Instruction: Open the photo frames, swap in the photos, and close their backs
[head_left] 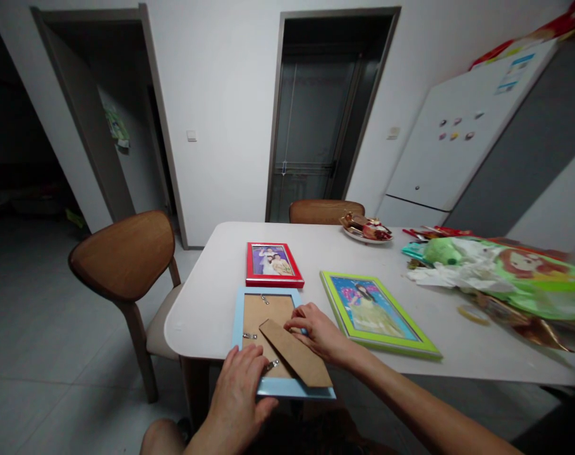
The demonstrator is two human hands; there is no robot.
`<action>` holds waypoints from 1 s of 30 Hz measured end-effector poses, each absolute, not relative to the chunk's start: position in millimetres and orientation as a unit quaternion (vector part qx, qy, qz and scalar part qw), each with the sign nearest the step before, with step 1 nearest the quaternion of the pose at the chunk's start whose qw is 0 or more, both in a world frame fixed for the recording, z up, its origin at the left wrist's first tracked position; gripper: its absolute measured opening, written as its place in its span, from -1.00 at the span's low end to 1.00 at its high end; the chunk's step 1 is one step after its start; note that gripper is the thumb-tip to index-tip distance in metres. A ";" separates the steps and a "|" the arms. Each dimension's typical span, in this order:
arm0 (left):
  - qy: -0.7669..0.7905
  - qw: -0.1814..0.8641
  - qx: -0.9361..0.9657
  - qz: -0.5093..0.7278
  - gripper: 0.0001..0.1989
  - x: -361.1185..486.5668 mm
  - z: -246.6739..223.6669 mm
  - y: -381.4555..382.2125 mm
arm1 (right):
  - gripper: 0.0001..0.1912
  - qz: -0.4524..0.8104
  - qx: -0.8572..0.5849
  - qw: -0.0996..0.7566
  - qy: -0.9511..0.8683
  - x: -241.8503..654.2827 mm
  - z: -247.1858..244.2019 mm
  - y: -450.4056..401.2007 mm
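A light blue picture frame (239, 322) lies face down at the table's front edge, its near end jutting past it. Its brown backboard (274, 307) carries small metal clips, and a brown stand flap (294, 355) slants across it. My left hand (240, 385) grips the near left corner, fingers along the side and thumb by the near edge. Curled together at the frame's right side are the fingers of my right hand (318, 332), beside the flap; what they pinch is hidden. A red picture frame (274, 282) and a green picture frame (387, 346) lie face up nearby.
The white table (202, 303) holds a plate of food (367, 229) at the back and a heap of green bags and wrappers (510, 272) on the right. Wooden chairs stand at the left (131, 259) and far side (326, 210). A fridge (448, 133) is behind.
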State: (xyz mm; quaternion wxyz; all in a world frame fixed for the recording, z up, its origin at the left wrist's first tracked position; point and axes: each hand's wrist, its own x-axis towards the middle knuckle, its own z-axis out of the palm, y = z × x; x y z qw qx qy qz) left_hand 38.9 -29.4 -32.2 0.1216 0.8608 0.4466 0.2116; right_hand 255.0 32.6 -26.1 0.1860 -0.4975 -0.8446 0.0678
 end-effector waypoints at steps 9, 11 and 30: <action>0.445 0.135 0.859 0.213 -0.60 36.6 -32.5 -26.6 | -0.86 0.188 -0.453 0.214 -0.845 261.9 -25.3 33.8; 0.442 0.140 0.860 0.212 -0.60 36.7 -31.5 -25.7 | -0.82 0.180 -0.474 0.239 -0.828 261.8 -28.5 35.4; 0.429 0.183 0.853 0.234 -0.62 35.0 -35.6 -24.2 | -0.83 0.130 -0.492 0.272 -0.817 229.2 -17.4 3.8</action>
